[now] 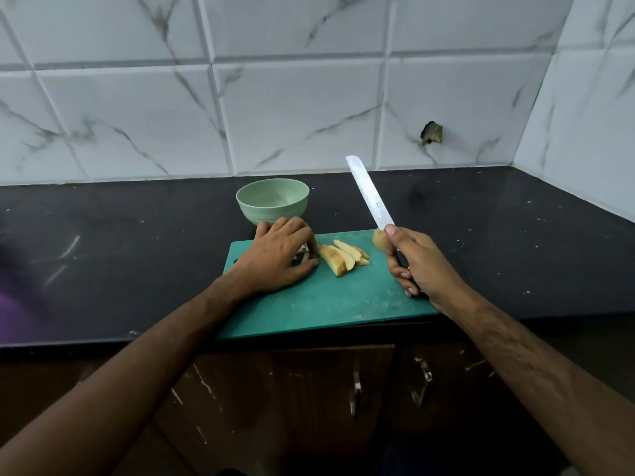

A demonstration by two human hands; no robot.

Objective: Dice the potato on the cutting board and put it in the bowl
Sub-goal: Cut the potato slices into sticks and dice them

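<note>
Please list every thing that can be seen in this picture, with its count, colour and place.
bowl: one, pale green, on the counter behind the board
board: one, teal, at the counter's front edge
wedges: several, pale yellow, mid-board
potato piece: one, tan, board's far right corner
knife: one, steel blade, raised above the board
counter: one, black
wall tiles: white marbled, behind
cabinet doors: brown, below
left hand: on the board, covering some pieces
right hand: gripping the knife
</note>
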